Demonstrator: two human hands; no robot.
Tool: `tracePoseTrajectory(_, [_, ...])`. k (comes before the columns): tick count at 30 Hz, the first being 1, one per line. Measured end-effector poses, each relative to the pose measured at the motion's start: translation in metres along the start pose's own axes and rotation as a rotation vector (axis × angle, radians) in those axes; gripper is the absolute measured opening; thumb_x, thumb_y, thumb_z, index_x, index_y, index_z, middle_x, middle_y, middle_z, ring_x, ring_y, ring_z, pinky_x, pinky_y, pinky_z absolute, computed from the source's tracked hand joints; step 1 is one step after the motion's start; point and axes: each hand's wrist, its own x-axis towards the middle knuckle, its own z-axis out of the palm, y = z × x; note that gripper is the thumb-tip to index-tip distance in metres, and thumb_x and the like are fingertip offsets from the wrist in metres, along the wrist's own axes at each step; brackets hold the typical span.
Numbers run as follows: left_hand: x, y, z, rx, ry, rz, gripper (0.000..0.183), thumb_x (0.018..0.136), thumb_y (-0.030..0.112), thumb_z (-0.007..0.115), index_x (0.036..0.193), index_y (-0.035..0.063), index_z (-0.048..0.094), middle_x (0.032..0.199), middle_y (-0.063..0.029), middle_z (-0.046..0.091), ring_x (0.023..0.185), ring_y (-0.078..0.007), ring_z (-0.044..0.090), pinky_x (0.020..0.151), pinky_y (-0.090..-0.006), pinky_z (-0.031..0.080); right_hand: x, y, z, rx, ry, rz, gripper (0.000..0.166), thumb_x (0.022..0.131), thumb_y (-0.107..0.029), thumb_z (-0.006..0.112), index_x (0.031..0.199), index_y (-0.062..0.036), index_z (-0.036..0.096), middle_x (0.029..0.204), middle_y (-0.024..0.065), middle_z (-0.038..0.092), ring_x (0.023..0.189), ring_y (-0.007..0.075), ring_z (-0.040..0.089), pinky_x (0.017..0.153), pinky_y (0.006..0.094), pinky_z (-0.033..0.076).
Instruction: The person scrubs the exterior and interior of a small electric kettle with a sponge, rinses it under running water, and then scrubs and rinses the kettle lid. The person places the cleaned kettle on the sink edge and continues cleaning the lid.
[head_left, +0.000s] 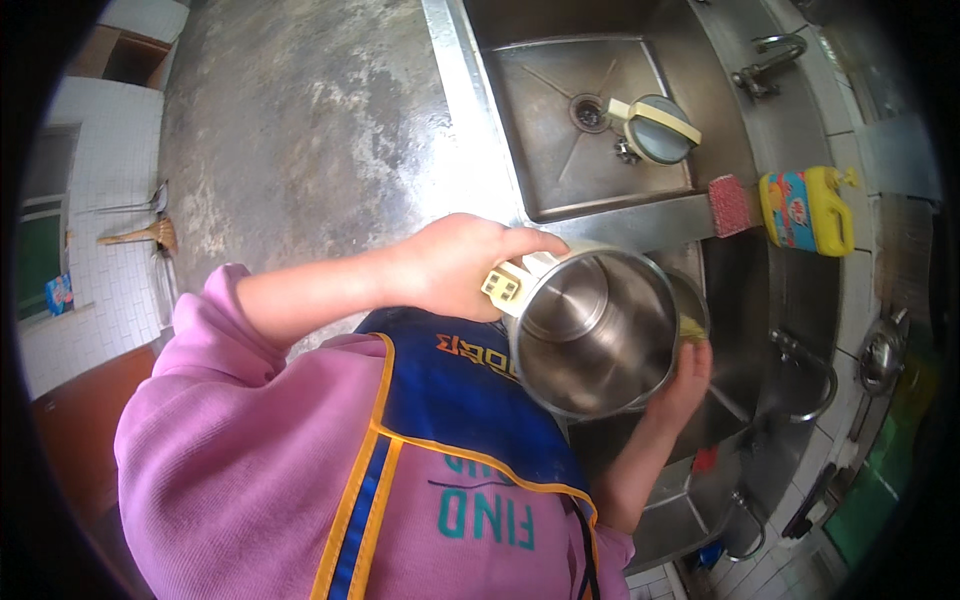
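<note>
A deep, round stainless steel vessel (596, 337) with a cream plastic handle (504, 287) is tilted so that its shiny inside shows. My left hand (469, 262) is closed around the handle side, its thumb near the rim. On the vessel's far side, my right hand (684, 379) presses something yellow-green (691, 328) against the outer wall; what it is cannot be told, and part of this hand is hidden. A round grey lid (661, 129) with a cream handle lies in the upper steel sink basin (547, 165), beside the drain (589, 113).
A red-and-white scrubbing sponge (729, 206) lies on the divider between basins. Beside it stands a yellow pump jug (808, 211). Curved faucets (776, 56) line the tiled wall. More basins lie at lower right. A broom (161, 234) leans at the far left wall.
</note>
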Motion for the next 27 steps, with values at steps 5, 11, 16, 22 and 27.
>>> tracePoseTrajectory(5, [0.003, 0.006, 0.02, -0.209, 0.066, -0.1, 0.074, 0.063, 0.007, 0.07, 0.13, 0.0129, 0.039, 0.083, -0.0113, 0.064, 0.082, -0.0254, 0.064, 0.073, -0.0343, 0.048, -0.03, -0.07, 0.055, -0.566, -0.137, -0.562, 0.026, 0.085, 0.004, 0.05, 0.109, 0.0018, 0.06, 0.106, 0.0107, 0.06, 0.097, 0.0192, 0.057, 0.086, 0.0299, 0.045])
tracePoseTrajectory(11, [0.003, -0.015, 0.026, -0.492, 0.041, 0.057, 0.078, 0.061, 0.003, 0.065, 0.133, 0.0093, 0.033, 0.079, -0.0101, 0.064, 0.077, -0.0182, 0.062, 0.072, -0.0295, 0.046, -0.049, -0.064, 0.142, -0.981, -0.473, -0.781, 0.032, 0.075, 0.004, 0.056, 0.106, -0.0024, 0.063, 0.098, 0.0114, 0.056, 0.09, 0.0282, 0.054, 0.08, 0.0363, 0.043])
tracePoseTrajectory(16, [0.001, -0.012, 0.017, -0.52, -0.002, -0.005, 0.081, 0.061, 0.003, 0.064, 0.134, 0.0089, 0.032, 0.085, -0.0129, 0.064, 0.082, -0.0245, 0.063, 0.074, -0.032, 0.047, -0.059, -0.048, 0.142, -1.13, -0.556, -0.797, 0.034, 0.074, 0.002, 0.059, 0.107, -0.0045, 0.063, 0.1, 0.0101, 0.054, 0.091, 0.0284, 0.052, 0.08, 0.0383, 0.043])
tracePoseTrajectory(22, [0.006, -0.021, 0.026, -0.52, 0.033, 0.074, 0.085, 0.059, 0.001, 0.062, 0.137, 0.0126, 0.03, 0.075, -0.0087, 0.062, 0.072, -0.0198, 0.061, 0.068, -0.0294, 0.046, -0.066, -0.036, 0.127, -1.157, -0.515, -0.89, 0.033, 0.073, 0.002, 0.059, 0.105, -0.0057, 0.064, 0.101, 0.0103, 0.055, 0.092, 0.0284, 0.054, 0.079, 0.0376, 0.044])
tracePoseTrajectory(27, [0.007, -0.016, 0.019, -0.495, -0.028, 0.013, 0.087, 0.06, 0.001, 0.062, 0.139, 0.0125, 0.028, 0.08, -0.009, 0.063, 0.076, -0.0175, 0.061, 0.071, -0.0293, 0.046, -0.063, -0.046, 0.134, -0.967, -0.375, -0.819, 0.031, 0.073, 0.005, 0.056, 0.102, -0.002, 0.064, 0.105, 0.0125, 0.058, 0.095, 0.0291, 0.055, 0.082, 0.0373, 0.045])
